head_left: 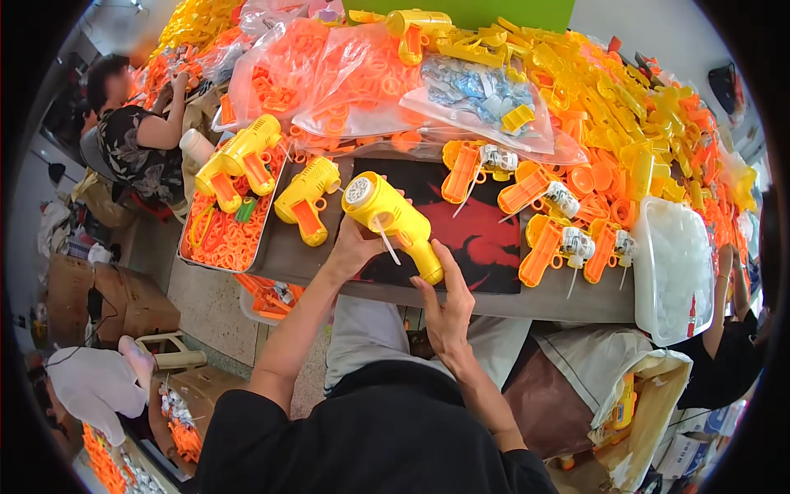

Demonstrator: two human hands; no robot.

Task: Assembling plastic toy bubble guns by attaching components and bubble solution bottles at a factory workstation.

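Observation:
Over the black and red mat, I hold a yellow toy bubble gun with a round, holed grey nozzle and a thin white tube sticking out. My left hand grips it from below, some fingers hidden behind it. At the lower end of the gun, the fingers and thumb of my right hand close around the tip. Left of the mat lies another yellow toy bubble gun with an orange grip. Several half-built orange guns with white inner parts and tubes lie on the right.
A tray of small orange parts stands at left, another yellow gun on it. Bags of orange rings and heaped yellow shells line the back. A translucent white tub is at right. A co-worker sits far left.

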